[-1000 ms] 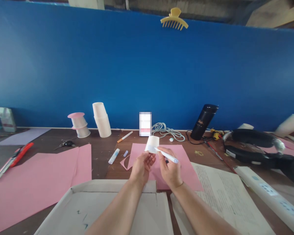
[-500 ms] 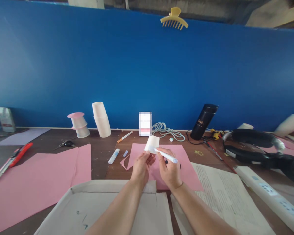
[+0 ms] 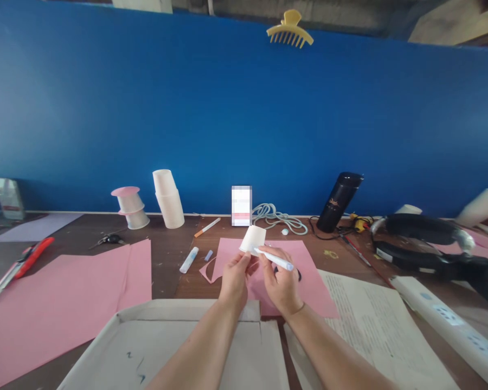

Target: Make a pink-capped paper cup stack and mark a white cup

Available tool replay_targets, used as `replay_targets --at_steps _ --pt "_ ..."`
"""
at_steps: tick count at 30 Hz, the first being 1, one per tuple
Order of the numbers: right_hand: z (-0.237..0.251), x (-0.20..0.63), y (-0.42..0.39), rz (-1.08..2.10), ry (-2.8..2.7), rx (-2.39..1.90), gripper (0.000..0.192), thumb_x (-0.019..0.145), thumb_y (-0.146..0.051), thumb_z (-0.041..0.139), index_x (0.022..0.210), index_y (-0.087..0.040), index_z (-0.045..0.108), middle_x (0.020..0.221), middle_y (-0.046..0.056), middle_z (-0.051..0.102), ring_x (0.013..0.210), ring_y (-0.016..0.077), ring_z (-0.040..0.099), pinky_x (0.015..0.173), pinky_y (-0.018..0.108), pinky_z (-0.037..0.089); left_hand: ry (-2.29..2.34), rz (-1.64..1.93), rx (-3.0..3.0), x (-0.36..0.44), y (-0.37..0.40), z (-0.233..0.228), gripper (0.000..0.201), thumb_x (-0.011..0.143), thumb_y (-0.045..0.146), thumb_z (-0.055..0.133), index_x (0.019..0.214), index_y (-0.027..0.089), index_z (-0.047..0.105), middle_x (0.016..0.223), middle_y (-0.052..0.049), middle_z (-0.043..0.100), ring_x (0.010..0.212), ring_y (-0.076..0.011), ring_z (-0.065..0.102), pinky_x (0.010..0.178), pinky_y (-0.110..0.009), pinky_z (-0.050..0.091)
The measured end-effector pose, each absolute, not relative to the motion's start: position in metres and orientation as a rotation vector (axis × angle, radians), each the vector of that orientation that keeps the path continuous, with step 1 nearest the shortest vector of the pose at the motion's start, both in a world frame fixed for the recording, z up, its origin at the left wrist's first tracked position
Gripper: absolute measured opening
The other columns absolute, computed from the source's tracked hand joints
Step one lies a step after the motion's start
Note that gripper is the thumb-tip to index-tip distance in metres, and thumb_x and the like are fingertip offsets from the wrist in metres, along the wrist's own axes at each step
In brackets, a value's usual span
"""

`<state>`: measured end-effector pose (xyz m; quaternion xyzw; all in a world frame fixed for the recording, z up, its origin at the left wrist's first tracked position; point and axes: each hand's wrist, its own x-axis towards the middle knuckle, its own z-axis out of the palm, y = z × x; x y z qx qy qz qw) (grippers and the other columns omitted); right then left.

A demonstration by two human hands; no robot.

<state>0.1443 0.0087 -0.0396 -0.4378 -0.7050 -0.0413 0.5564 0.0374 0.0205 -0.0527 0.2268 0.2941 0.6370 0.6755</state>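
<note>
A small white paper cup [image 3: 254, 238] is pinched by its lower edge in my left hand [image 3: 236, 276], tilted slightly. My right hand [image 3: 282, 279] grips a white marker [image 3: 277, 259] with its tip at the cup's side near the rim. Whether the tip leaves a mark is too small to tell. Beneath both hands lies a pink paper sheet [image 3: 309, 287], with a dark round thing [image 3: 299, 274] partly hidden behind my right hand. A glue stick [image 3: 189, 260] and a small pale cap [image 3: 209, 255] rest left of the sheet.
Stacked paper cups [image 3: 169, 203] and a pink-topped cup piece [image 3: 130, 206] stand by the blue partition [image 3: 228, 108]. A box cutter [image 3: 22, 265] lies on pink sheets [image 3: 65, 303]. At right are a black flask [image 3: 339, 203], headphones [image 3: 423, 244] and a power strip [image 3: 447, 319].
The marker tip has shifted slightly left and down along the cup's side, with my right hand. My left hand still holds the cup, nearly in place.
</note>
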Motion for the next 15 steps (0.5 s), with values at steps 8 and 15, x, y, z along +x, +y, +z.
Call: replay_targets --at_steps 8,15 --pt "-0.0419 0.1443 0.0088 -0.087 -1.679 -1.049 0.015 0.088 -0.022 0.052 0.099 -0.02 0.062 0.094 0.006 0.069 0.09 0.0197 0.062 0.083 0.036 0.048 0.669 1.444 0.502 0.0379 0.022 -0.0541 0.022 0.066 0.027 0.074 0.079 0.012 0.068 0.076 -0.006 0.066 0.074 -0.0133 0.061 0.076 -0.027 0.045" --pt "-0.0413 0.1432 0.008 -0.063 -1.701 -1.05 0.017 0.089 -0.022 0.05 0.1 -0.02 0.062 0.094 0.006 0.068 0.091 0.0196 0.062 0.084 0.037 0.047 0.716 1.445 0.571 0.0391 0.0214 -0.0553 0.019 0.068 0.03 0.072 0.076 0.012 0.068 0.078 -0.006 0.067 0.075 -0.0138 0.062 0.076 -0.028 0.045"
